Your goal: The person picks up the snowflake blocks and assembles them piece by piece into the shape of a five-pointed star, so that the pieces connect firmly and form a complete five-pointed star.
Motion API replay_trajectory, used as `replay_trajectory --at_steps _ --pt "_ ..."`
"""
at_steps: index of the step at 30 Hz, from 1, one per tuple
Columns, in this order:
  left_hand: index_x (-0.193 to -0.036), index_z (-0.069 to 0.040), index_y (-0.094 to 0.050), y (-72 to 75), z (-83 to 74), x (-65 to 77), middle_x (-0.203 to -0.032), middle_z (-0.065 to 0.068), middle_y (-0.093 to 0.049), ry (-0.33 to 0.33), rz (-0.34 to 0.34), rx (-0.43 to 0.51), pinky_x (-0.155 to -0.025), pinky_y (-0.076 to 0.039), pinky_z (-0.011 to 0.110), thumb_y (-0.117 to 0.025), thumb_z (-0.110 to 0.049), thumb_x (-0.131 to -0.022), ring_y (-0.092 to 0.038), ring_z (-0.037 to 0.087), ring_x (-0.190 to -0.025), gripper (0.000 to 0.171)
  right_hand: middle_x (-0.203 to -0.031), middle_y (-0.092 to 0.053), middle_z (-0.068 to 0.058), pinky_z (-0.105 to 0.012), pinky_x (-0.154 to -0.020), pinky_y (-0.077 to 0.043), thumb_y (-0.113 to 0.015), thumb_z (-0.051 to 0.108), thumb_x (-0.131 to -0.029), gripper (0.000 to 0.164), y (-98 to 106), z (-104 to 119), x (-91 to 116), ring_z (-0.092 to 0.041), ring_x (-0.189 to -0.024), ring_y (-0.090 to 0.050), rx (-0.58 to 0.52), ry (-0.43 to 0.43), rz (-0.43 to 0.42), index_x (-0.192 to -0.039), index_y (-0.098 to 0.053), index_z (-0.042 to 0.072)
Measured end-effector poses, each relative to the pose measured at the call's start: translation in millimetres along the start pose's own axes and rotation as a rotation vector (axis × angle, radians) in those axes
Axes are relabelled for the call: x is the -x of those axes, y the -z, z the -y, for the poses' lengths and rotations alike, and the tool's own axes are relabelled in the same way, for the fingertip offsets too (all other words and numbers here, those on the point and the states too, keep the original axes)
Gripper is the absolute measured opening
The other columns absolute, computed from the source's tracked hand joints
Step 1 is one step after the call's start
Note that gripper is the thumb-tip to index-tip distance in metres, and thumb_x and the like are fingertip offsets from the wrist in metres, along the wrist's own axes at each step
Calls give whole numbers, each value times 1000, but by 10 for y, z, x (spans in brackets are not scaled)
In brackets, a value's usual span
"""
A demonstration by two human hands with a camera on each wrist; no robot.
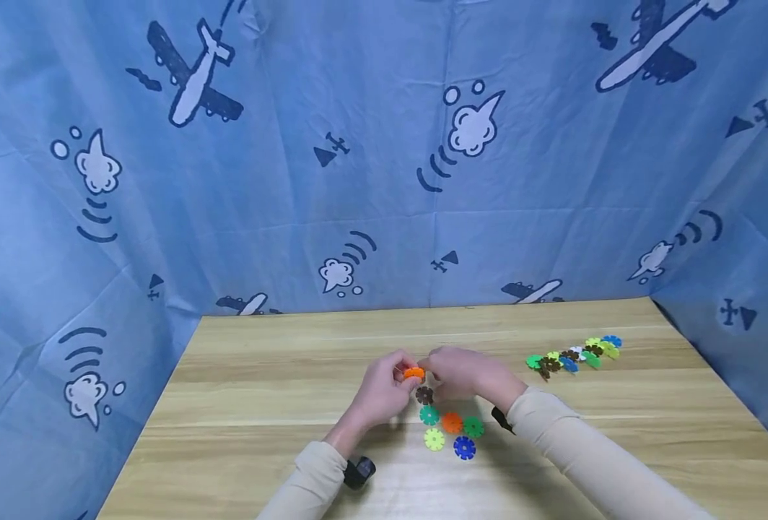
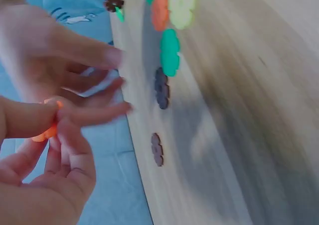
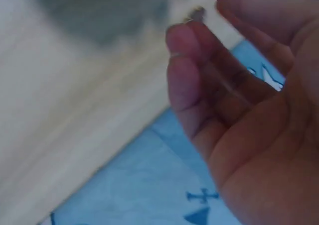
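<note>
While the left hand point(image 1: 384, 390) pinches an orange disc point(image 1: 413, 373), the right hand point(image 1: 463, 372) hangs relaxed beside it

Left hand point(image 2: 47, 180) with orange disc point(image 2: 46, 134) in its grip; blurred right hand point(image 2: 60, 56) just beside; 2 brown discs point(image 2: 162, 89) on tabletop point(image 2: 269, 70)

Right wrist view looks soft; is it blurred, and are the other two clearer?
Right wrist view: blurred and dim, with the right hand soft-edged and a smeared shadow on the table; left wrist view: the right hand blurred, the left hand and orange disc clearer; head view: sharpest, though pale glare whitens the table's near part.
</note>
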State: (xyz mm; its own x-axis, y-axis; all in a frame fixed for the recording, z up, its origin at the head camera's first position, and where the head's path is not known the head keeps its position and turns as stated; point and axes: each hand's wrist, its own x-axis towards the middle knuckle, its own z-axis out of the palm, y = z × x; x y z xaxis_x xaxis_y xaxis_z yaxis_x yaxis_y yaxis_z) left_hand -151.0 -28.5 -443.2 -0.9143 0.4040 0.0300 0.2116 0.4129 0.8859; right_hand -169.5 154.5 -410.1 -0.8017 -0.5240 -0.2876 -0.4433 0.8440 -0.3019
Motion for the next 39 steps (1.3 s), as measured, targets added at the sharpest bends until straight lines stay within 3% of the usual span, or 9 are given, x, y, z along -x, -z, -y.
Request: replay_trajectory --at_steps 5,8,12,21,24,30,32,35,39 --pt "-102 -6 -72 5 -51 -7 -85 7 -65 -2 -46 100 -63 -49 19 -69 -4 -94 -56 11 -72 8 -74 -54 2 -29 -62 -48 -78 1 -83 15 -172 -47 -93 -15 -65 -47 -23 -10 21 -87 -67 10" --pt "-104 -5 -72 5 -80 -8 -85 5 -64 -9 -55 99 -63 -48 18 -67 -6 -96 -56 11 -73 10 -74 -58 4 -27 -64 -50 -80 2 -83 19 -223 -90 -107 -12 -66 -49 -34 33 17 -87 -67 16" --pt "-105 -4 -72 -2 -105 -2 -85 3 -63 -20 -58 94 -62 -47 18 -66 -7 -96 -54 12 -75 11 -74 -59 4 -25 -63 -46 -80 2 -84 20 -259 -146 -105 -10 -66 -49 -87 85 10 -86 -65 15" --pt "-105 -4 -73 -29 -116 -4 -86 2 -64 -30 -53 97 -65 -47 18 -65 -6 -96 -55 10 -76 12 -78 -61 4 -31 -72 -49 -78 -2 -83 21 -278 -217 -126 -13 -72 -52 -188 45 1 -85 -63 13" --pt "-105 -4 -73 -43 -107 -6 -86 2 -63 -51 -54 96 -65 -46 18 -65 -8 -97 -53 10 -76 12 -79 -63 5 -28 -70 -51 -77 -3 -83 22 -260 -273 -125 -10 -72 -54 -222 96 -86 -88 -63 12" --pt "-98 -6 -72 -37 -91 -14 -81 -1 -61 -70 -67 85 -62 -43 17 -69 -13 -96 -52 8 -72 8 -88 -74 -3 -24 -72 -59 -72 -5 -88 16 -136 -307 -34 -9 -79 -68 -476 211 -489 -91 -72 10" --pt "-95 -7 -72 -42 -91 -11 -79 -2 -61 -59 -68 77 -61 -44 17 -71 -15 -95 -52 7 -71 8 -93 -75 -4 -25 -75 -61 -71 -7 -88 17 -83 -289 41 -10 -83 -70 -550 235 -570 -90 -75 10" --pt "-94 -6 -73 -46 -98 -1 -80 -2 -63 -53 -71 77 -61 -45 16 -73 -15 -94 -53 7 -70 9 -98 -76 -3 -27 -78 -62 -70 -8 -88 21 -7 -248 155 -9 -88 -71 -578 257 -600 -92 -78 11" --pt "-94 -4 -75 -55 -107 8 -83 1 -65 -68 -72 75 -61 -46 17 -74 -15 -93 -53 7 -70 11 -99 -76 -1 -28 -79 -62 -69 -9 -87 24 54 -220 255 -10 -92 -71 -522 268 -578 -92 -78 13"
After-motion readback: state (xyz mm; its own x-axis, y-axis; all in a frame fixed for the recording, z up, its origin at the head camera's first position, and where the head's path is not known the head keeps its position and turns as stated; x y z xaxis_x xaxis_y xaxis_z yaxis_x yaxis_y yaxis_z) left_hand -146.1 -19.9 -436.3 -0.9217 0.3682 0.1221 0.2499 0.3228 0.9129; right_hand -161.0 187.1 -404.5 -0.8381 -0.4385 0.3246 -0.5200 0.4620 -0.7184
